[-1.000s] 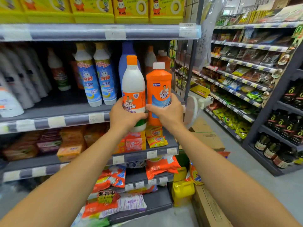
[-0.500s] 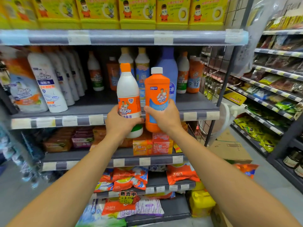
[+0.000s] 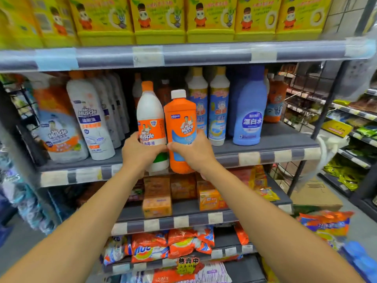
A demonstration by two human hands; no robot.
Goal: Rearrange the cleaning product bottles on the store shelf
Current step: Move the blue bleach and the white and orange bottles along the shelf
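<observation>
While upright, white bottle and orange bottle sit within gripping fingers.

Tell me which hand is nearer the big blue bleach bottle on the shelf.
Right. The right hand, gripping the orange bottle, sits just left of the blue bottle; the left hand is farther left.

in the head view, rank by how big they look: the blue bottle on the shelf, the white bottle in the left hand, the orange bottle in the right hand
1. White bottle and orange bottle: near alike, and closest to the camera, so I won't split them.
2. Blue bottle: looks only slightly smaller though farther back, so it may really be larger.
</observation>
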